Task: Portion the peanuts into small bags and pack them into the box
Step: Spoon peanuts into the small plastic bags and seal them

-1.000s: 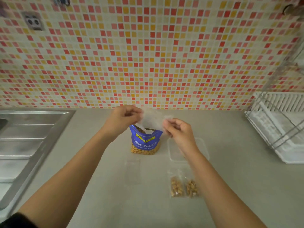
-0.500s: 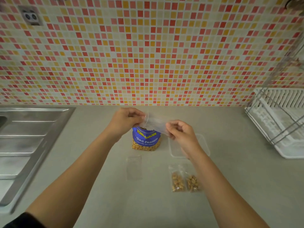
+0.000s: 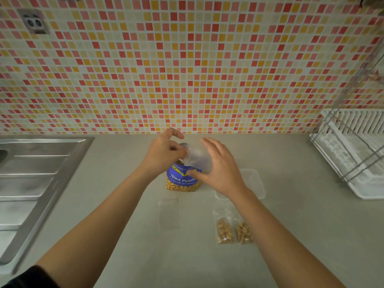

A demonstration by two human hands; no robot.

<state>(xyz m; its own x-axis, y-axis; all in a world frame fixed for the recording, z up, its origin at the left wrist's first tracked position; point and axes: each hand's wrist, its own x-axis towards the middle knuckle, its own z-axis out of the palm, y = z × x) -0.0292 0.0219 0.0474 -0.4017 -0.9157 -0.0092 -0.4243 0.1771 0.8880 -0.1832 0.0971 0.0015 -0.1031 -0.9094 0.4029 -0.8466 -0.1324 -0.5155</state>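
Head view: the left hand (image 3: 164,154) pinches the mouth of a clear small bag (image 3: 195,157) above the blue peanut packet (image 3: 181,182); the right hand (image 3: 219,169), fingers loosely spread, cups it; the filled bags (image 3: 224,230) lie beside the plastic box (image 3: 254,183) on the table (image 3: 301,235).

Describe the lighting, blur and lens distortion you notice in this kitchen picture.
Head view: dim, warm, even light; the wide-angle lens bows the red-and-yellow mosaic tile wall; the left hand and right hand are motion-blurred, as is the small clear plastic bag between them; the stainless steel sink shows soft glare.
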